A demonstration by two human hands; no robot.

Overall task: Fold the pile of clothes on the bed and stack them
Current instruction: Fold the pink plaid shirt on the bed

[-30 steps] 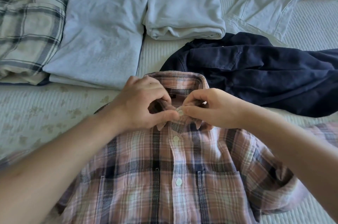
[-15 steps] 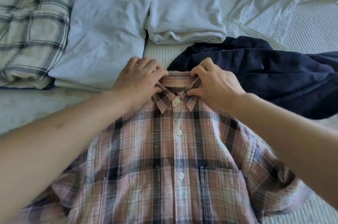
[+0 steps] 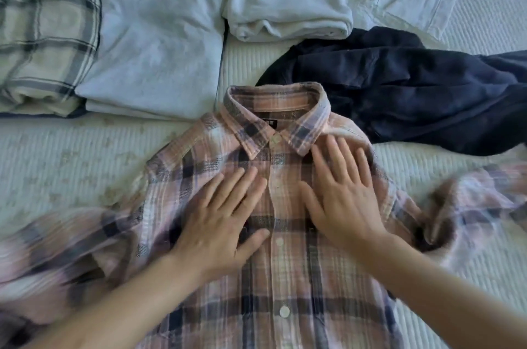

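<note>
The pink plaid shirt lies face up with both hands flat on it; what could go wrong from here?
1. The pink plaid shirt has its collar and right shoulder on the dark blue garment, so that could drag along or get folded in.
2. The left hand and right hand press only the chest; the rumpled sleeves might fold in with creases.

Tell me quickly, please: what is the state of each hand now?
Left hand: open, fingers straight, flat on the pink plaid shirt.
Right hand: open, fingers spread, flat on the same shirt below the collar.
</note>
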